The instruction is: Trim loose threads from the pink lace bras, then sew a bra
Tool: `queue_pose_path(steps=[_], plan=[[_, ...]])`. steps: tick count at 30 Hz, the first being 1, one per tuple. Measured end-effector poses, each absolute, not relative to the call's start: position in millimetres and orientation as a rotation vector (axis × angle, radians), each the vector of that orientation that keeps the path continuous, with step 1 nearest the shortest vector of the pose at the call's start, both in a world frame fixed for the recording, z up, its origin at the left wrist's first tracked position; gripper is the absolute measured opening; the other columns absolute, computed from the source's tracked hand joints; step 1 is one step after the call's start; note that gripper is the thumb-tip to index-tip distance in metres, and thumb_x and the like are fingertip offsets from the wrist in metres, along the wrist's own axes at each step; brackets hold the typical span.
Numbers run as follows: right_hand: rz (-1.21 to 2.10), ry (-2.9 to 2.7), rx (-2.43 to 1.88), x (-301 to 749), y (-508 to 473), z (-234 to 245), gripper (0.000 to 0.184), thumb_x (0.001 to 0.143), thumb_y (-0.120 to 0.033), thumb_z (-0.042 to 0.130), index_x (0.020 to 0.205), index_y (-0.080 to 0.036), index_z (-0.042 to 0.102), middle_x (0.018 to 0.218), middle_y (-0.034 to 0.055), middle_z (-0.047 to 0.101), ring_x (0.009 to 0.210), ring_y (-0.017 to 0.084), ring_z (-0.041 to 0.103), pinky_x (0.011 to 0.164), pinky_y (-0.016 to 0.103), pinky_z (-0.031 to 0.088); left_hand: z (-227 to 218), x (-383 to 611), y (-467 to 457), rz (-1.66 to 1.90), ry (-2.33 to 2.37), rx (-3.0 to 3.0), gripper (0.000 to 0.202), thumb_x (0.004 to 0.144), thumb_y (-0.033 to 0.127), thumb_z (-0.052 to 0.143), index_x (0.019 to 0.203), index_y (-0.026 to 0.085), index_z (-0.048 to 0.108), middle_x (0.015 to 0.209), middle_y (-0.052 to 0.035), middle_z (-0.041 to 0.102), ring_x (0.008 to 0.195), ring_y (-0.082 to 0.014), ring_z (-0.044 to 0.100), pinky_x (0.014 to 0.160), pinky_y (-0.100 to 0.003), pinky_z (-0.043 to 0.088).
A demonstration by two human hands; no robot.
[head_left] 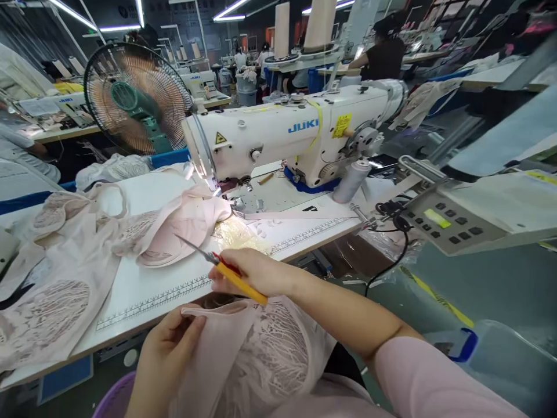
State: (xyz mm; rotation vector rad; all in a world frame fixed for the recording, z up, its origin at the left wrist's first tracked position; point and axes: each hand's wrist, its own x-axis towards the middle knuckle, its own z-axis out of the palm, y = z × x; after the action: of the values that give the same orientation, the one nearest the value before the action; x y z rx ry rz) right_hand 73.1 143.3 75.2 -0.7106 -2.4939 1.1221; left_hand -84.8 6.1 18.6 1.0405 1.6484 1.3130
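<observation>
My left hand point(172, 345) pinches the upper edge of a pale pink lace bra point(278, 342) that hangs over my lap, below the table's front edge. In my right hand point(250, 270) is a pair of small scissors or thread snips point(237, 278) with yellow handles, its pointed blade aimed up and to the left. Just beyond the blade, another pink bra cup point(174, 229) lies on the white table point(152, 290), its fabric reaching under the needle area of a white JUKI sewing machine point(270, 133). More pink lace bra pieces point(56, 290) are spread at the left.
A grey thread cone point(351, 181) stands at the machine's base. A control panel point(452, 217) juts out at the right. Behind the table is a large fan point(134, 98). A purple bin point(115, 397) and a clear plastic box point(505, 360) sit below. Other people work farther back.
</observation>
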Motion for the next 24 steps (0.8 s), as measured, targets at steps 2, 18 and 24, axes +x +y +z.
queue_pose_path(steps=[2,18,24], plan=[[1.216,-2.599,-0.679,74.8,135.9,66.0,0.031,0.074,-0.041,0.066,0.073,-0.018,0.046,0.079,0.0025,0.061,0.067,0.014,0.054,0.057,0.023,0.038,16.5,-86.1,2.5,1.309,1.671,1.017,0.022,0.069,0.038,0.068,0.08,0.019,0.068,0.073,-0.0018,0.069,0.072,-0.0181,0.06,0.064,-0.022,0.046],[1.419,-2.103,-0.951,134.8,90.7,30.0,0.024,0.069,-0.03,0.063,0.069,-0.018,0.042,0.061,-0.0045,0.042,0.056,0.009,0.036,0.05,0.021,0.03,36.3,-38.2,0.6,1.509,1.737,0.929,0.016,0.066,0.031,0.066,0.077,0.021,0.068,0.074,0.001,0.069,0.069,-0.0147,0.061,0.061,-0.02,0.047],[1.428,-1.883,-0.732,157.1,78.0,40.7,0.017,0.073,-0.026,0.06,0.071,-0.018,0.046,0.066,-0.0018,0.046,0.057,0.01,0.039,0.053,0.023,0.035,67.8,-13.2,-1.1,1.532,1.657,0.941,0.018,0.066,0.034,0.068,0.077,0.02,0.063,0.07,0.0013,0.067,0.065,-0.0151,0.061,0.057,-0.021,0.048]])
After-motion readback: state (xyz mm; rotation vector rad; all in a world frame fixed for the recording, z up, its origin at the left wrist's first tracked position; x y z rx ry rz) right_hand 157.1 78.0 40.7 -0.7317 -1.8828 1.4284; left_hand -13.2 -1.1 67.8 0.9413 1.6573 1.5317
